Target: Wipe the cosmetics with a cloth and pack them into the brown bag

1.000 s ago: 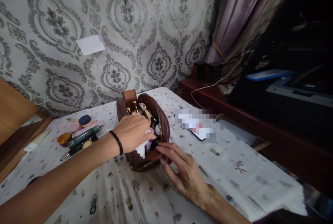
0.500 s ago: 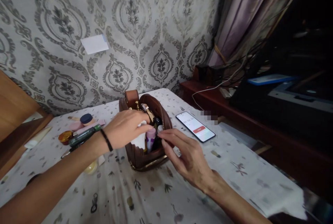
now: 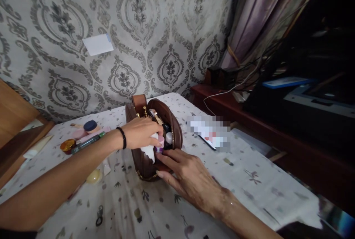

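A brown leather toiletry bag stands unzipped on the patterned cloth, packed with small cosmetics. My left hand reaches into it from the left, fingers curled with the thumb against a crumpled white tissue. Beside that thumb is a pink-capped purple and white tube, partly covered. From the right, my right hand lies over the bag's front rim, fingers stretched and thumb apart, fingertips close to the tube. A dark bottle with a grey cap and a gold-topped bottle show farther back in the bag.
Left of the bag lie a dark blue-lidded jar, an amber jar, a clear green tube and a pale yellow round item. A phone, partly pixelated, lies at the right. Behind stands the patterned wall.
My right hand has moved left and down onto the bag's front rim, its fingers flatter. My left thumb has shifted lower, beside the pink cap. The view has moved slightly.
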`<state>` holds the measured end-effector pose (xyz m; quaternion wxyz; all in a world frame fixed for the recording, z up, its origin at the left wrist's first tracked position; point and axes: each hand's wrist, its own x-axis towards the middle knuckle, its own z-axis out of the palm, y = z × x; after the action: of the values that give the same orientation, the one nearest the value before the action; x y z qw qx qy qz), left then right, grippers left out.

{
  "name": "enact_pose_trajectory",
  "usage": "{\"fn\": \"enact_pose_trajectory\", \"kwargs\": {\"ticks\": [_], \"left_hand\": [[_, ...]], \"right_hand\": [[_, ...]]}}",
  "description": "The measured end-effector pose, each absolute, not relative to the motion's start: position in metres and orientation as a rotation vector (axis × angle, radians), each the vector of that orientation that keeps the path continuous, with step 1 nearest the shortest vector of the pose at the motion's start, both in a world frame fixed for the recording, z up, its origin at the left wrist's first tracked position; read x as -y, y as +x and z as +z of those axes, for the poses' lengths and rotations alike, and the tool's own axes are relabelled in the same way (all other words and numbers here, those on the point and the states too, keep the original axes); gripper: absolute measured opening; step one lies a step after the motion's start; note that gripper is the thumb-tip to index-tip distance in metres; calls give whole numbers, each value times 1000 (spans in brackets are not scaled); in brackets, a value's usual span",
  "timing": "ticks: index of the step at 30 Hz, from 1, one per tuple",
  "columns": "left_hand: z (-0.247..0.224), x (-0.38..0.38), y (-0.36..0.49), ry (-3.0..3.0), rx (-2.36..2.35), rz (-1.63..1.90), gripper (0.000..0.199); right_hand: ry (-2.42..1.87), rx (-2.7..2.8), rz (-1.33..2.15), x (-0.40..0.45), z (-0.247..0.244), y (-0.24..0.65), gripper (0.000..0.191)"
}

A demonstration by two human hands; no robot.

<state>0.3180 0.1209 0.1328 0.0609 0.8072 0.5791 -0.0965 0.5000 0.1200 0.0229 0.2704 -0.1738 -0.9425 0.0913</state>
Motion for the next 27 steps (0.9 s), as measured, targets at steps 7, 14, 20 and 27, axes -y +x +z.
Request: {"fn": "enact_pose_trajectory", "kwargs": {"ticks": [7, 14, 20, 27], "left_hand": [[125, -125, 316, 2407, -1748, -247, 20], [133, -102, 298, 2240, -1764, 593, 25], [122, -52, 270, 2042, -2006, 1001, 26], [57, 7, 240, 1730, -2153, 967, 31]], "right_hand": [[-507, 2570, 271, -119, 21, 500, 28], [-501, 2538, 331, -118, 18, 504, 20], [-383, 2347, 237, -123, 18, 507, 22], [-300, 2283, 87, -131, 35, 490, 30]]}}
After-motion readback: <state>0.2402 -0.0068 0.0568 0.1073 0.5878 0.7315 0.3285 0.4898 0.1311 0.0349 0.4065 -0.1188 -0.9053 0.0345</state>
